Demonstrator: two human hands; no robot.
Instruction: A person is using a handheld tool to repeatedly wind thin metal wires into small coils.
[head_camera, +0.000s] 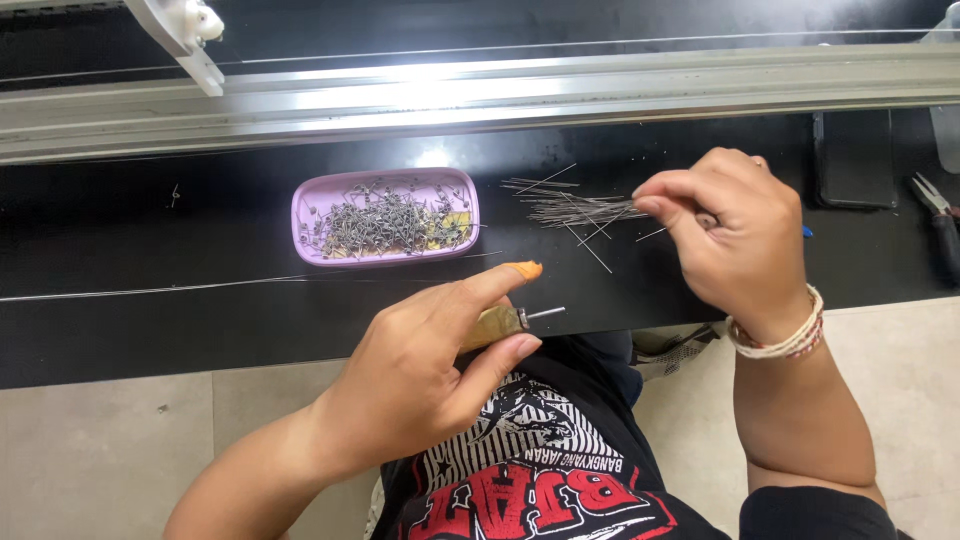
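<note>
My left hand (420, 375) grips a small tool with a yellowish handle and a short metal tip (500, 322); its index finger wears an orange fingertip cover. My right hand (730, 225) hovers over the black worktop, its fingers pinched at the right end of a loose pile of thin straight metal wires (580, 208). Whether it holds a wire I cannot tell. A pink oval tray (305, 215) lies to the left of the pile, filled with several small bent metal pins.
A long metal rail (480, 95) runs across the back of the black worktop (150, 250). A dark flat phone (852, 158) and pliers (940, 220) lie at the right. A thin wire (150, 291) stretches across the worktop's left side. Pale floor shows below.
</note>
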